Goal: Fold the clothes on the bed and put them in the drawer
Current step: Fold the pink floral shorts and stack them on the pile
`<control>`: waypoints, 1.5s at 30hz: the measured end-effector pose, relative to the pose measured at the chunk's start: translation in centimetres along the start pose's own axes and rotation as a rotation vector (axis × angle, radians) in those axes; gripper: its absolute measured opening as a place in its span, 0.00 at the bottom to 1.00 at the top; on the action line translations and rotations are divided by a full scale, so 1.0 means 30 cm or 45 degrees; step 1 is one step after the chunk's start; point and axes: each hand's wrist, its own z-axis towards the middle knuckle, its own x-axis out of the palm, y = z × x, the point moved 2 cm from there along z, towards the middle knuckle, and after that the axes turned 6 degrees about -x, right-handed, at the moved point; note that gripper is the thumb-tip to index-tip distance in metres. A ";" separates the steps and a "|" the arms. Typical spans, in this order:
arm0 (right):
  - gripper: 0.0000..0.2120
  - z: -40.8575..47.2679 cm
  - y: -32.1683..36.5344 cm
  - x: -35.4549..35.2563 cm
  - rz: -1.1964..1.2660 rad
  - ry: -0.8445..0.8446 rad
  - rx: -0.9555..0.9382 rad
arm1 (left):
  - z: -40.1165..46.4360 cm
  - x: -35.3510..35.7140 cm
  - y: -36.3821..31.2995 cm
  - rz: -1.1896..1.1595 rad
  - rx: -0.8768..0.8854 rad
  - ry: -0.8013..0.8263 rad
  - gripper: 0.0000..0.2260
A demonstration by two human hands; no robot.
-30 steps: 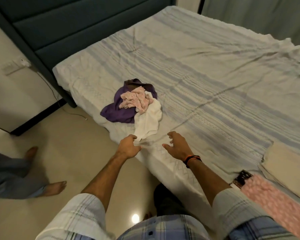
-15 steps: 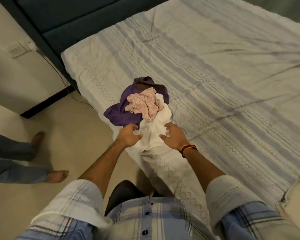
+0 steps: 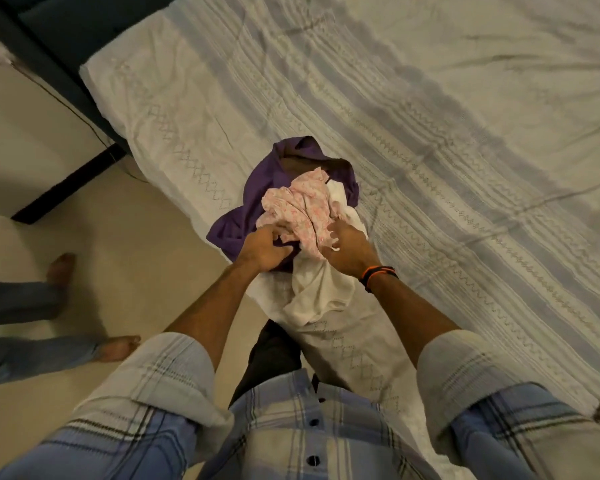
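Clothes [image 3: 302, 216] not yet folded: all three pieces sit in one crumpled heap under my hands, near the bed [image 3: 465, 150] edge. No drawer in view, so I judge the task barely begun. My left hand [image 3: 262, 249] has fingers curled into the heap where the pink floral piece [image 3: 302, 209] meets the purple garment [image 3: 257, 209]. My right hand [image 3: 347, 245], just beside it, grips the pink piece's other side; exact pinch hard to tell. Hands close, not touching. Pink piece on top, bunched and wrinkled. Purple garment beyond and left of my left hand, rumpled. White garment [image 3: 321, 292] trails between my wrists towards me, limp.
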 end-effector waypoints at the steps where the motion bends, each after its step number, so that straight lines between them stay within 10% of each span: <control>1: 0.25 0.025 0.009 0.005 -0.003 0.016 0.006 | 0.033 -0.010 -0.002 -0.004 0.013 0.007 0.21; 19: 0.24 0.316 0.095 0.161 0.104 0.077 0.224 | 0.364 -0.042 0.022 -0.210 -0.059 0.165 0.13; 25: 0.14 0.278 0.131 0.093 0.269 -0.016 0.177 | 0.332 -0.055 0.028 -0.236 -0.071 0.174 0.26; 45: 0.12 -0.165 0.221 -0.218 1.224 -0.284 -0.163 | -0.139 -0.111 -0.196 -0.315 0.360 -0.225 0.31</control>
